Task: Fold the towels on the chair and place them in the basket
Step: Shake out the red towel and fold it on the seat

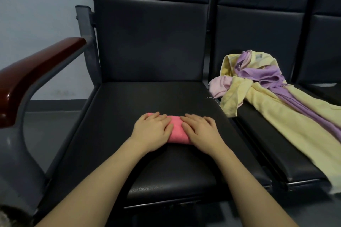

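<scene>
Current state: the pink towel (178,131) lies folded into a small block on the black seat (118,108) of the chair directly in front of me. My left hand (152,131) rests flat on its left part, fingers extended and lightly spread. My right hand (200,131) rests flat on its right part in the same manner. Neither hand grips anything; both press down on the fabric.

Remaining work: a heap of unfolded towels sits on the adjacent seat (267,145) to my right, comprising a yellow towel (273,114), a purple towel (265,73) and a pale pink towel (220,85). The basket is not in view, so I cannot state its position.

Risks from here:
- The fold may spring open when pressure is released, because thick fabric resists a tight crease.
- Lifting from one side only may let the layers slide apart.
- The seat surface looks smooth; the block could shift under uneven pressure.
- The yellow towel overhangs the front edge of its seat and may slip to the floor.
</scene>
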Demonstrator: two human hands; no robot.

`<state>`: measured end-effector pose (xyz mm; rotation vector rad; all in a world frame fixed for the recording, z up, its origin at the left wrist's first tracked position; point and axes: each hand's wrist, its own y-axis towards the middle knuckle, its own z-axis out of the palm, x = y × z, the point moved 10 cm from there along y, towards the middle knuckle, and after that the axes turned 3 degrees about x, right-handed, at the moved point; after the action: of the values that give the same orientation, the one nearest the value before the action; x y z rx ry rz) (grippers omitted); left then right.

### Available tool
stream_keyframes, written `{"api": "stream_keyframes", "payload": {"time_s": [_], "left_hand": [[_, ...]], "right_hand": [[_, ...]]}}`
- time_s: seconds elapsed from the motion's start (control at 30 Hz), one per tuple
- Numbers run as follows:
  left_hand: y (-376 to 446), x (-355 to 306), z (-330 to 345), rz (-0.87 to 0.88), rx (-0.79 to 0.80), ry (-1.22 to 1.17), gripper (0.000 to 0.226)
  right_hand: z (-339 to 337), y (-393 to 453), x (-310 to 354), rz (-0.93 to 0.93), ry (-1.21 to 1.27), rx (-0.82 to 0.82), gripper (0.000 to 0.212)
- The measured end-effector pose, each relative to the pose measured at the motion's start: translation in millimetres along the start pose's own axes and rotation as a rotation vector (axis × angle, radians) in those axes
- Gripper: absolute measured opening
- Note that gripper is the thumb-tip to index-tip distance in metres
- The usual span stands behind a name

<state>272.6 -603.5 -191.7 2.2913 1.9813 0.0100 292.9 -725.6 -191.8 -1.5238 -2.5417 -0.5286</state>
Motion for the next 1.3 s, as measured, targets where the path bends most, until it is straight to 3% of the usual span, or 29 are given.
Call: {"api": "stream_keyframes", "payload": {"time_s": [0.07, 0.27, 0.37, 0.47, 0.6, 0.7, 1.0, 1.13, 1.3], "left_hand": [[-2.9, 5.8, 4.5, -0.035, 0.052, -0.047, 0.048], [-13.6, 18.3, 1.4, -0.038, 0.054, -0.101, 0.048], [-25.5, 22.7, -15.5, -0.023, -0.077, -0.172, 0.047], [-34.4, 30.2, -32.4, -0.075, -0.233, -0.237, 0.038], [-33.3, 45.1, -21.8, -0.213, -0.157, -0.277, 0.036], [-33.6, 59.4, -21.6, -0.297, -0.173, -0.398, 0.032], [-32.9, 61.0, -2.6, -0.348, 0.005, -0.233, 0.043], [-31.9, 62.0, 1.9, -0.344, 0.1, -0.351, 0.046], [-37.3, 61.5, -1.3, -0.374, 0.149, -0.263, 0.054]], "right_hand": [[8.2, -4.3, -8.4, 0.062, -0.01, 0.105, 0.044], [0.8, -20.5, 8.0, -0.001, 0.005, 0.119, 0.045], [-8.3, -23.3, -0.5, 0.099, 0.286, 0.062, 0.045], [-17.6, -28.5, -14.3, 0.188, 0.39, -0.016, 0.029], [-19.3, -35.7, -27.0, 0.266, 0.401, -0.084, 0.018], [-13.8, -39.0, -27.5, 0.272, 0.283, -0.039, 0.031], [-9.0, -35.9, -7.5, 0.126, 0.127, 0.061, 0.044], [-1.6, -33.1, -1.0, 0.1, 0.143, 0.109, 0.049], [-7.1, -36.8, 5.3, 0.063, 0.225, 0.055, 0.05]]}}
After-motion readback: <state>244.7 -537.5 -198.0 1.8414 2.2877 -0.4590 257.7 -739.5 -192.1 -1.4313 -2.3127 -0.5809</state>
